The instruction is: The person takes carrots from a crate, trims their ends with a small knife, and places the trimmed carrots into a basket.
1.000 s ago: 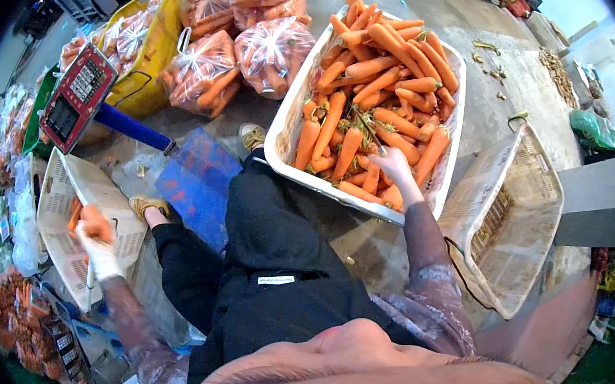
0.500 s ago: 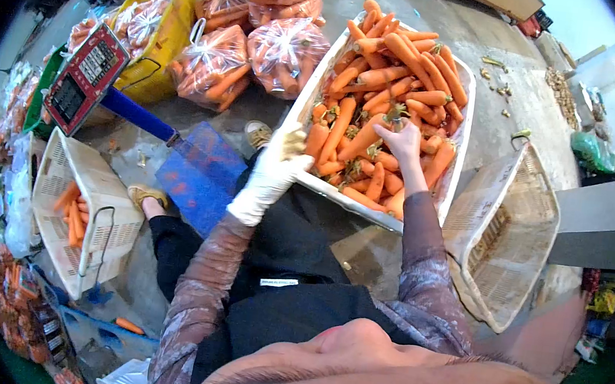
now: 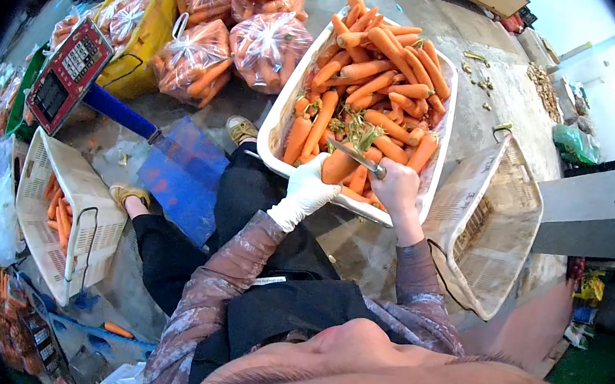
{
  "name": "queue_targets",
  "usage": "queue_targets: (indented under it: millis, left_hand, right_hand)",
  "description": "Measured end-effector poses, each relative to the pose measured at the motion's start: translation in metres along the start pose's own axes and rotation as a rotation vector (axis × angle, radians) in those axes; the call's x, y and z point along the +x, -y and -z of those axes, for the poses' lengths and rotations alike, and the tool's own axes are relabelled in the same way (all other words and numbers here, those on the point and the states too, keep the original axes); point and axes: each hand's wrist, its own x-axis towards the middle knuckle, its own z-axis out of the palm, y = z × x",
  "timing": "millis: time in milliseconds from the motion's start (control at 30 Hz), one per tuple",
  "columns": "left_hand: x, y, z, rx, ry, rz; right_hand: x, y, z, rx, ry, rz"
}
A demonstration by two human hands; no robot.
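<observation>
Gloved in white, my left hand (image 3: 307, 190) is closed around a thick carrot (image 3: 339, 165) at the near edge of the white tub (image 3: 270, 129). My bare right hand (image 3: 398, 188) grips the handle of a knife (image 3: 360, 157). The blade points left and lies across the leafy top end of that carrot. Many loose carrots (image 3: 369, 71) fill the tub behind both hands, some with green stubs.
Left of my legs are a white crate (image 3: 100, 200) with carrots inside, a blue platform scale (image 3: 185, 179) and its red display (image 3: 69, 77). Bagged carrots (image 3: 194, 60) and a yellow crate (image 3: 144, 32) stand behind. Another white crate (image 3: 499, 227) tilts at the right.
My left hand moved from the left crate, where it held a carrot, to the tub and now holds another carrot. My right hand drew closer, bringing the knife blade to its top.
</observation>
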Motion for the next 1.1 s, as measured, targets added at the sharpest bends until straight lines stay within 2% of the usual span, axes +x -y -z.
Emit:
queue_targets:
  millis: [167,267,333,367,400,467,500,533,600,667,800,867,967,1000,1033,1067,1100]
  left_hand:
    - [-0.002,0.009,0.002,0.041,-0.035,-0.039]
    - [-0.005,0.008,0.002,0.024,0.006,-0.054]
    - [-0.006,0.004,0.007,-0.29,0.174,-0.265]
    - [-0.009,-0.005,0.006,-0.59,0.181,-0.174]
    - [-0.008,0.001,0.007,-0.63,0.223,-0.065]
    - [0.004,0.045,0.003,-1.119,0.377,0.35]
    - [0.006,0.033,0.009,-1.442,0.292,0.517]
    - [0.011,0.033,0.016,-1.662,0.299,0.561]
    - [0.018,0.033,0.022,-1.816,0.24,0.568]
    - [0.017,0.035,0.027,-1.794,0.176,0.547]
    - [0.012,0.042,0.036,-1.838,0.051,0.545]
    - [0.007,0.049,0.047,-1.777,0.049,0.335]
    - [0.0,0.059,0.067,-1.825,-0.16,0.401]
    - [-0.001,0.061,0.07,-1.782,-0.269,0.4]
    - [-0.002,0.063,0.072,-1.777,-0.286,0.392]
    - [0.0,0.066,0.072,-1.815,-0.389,0.41]
    - [0.005,0.067,0.072,-1.851,-0.478,0.426]
  right_hand:
    - [-0.005,0.001,-0.009,0.052,0.024,0.006]
    - [-0.004,-0.028,-0.036,0.004,0.048,-0.029]
    - [-0.003,-0.072,-0.053,-0.167,0.429,-0.351]
    - [-0.007,-0.079,-0.052,-0.167,0.411,-0.368]
    - [-0.003,-0.083,-0.049,-0.178,0.404,-0.36]
    - [-0.001,-0.067,-0.037,-0.211,0.385,-0.483]
    - [-0.004,-0.061,-0.031,-0.131,0.348,-0.497]
    - [-0.007,-0.056,-0.033,-0.046,0.303,-0.505]
    - [-0.015,-0.058,-0.056,0.093,0.311,-0.52]
    - [-0.024,-0.055,-0.08,0.243,0.288,-0.501]
    - [-0.03,-0.056,-0.094,0.209,0.363,-0.413]
    - [-0.025,-0.054,-0.092,0.202,0.376,-0.407]
    - [-0.02,-0.034,-0.085,0.336,0.451,-0.368]
    - [-0.022,-0.015,-0.081,0.405,0.247,-0.312]
    - [-0.024,0.004,-0.076,0.472,0.041,-0.258]
    - [-0.025,0.024,-0.069,0.48,0.043,-0.253]
    - [-0.025,0.044,-0.061,0.359,-0.133,-0.058]
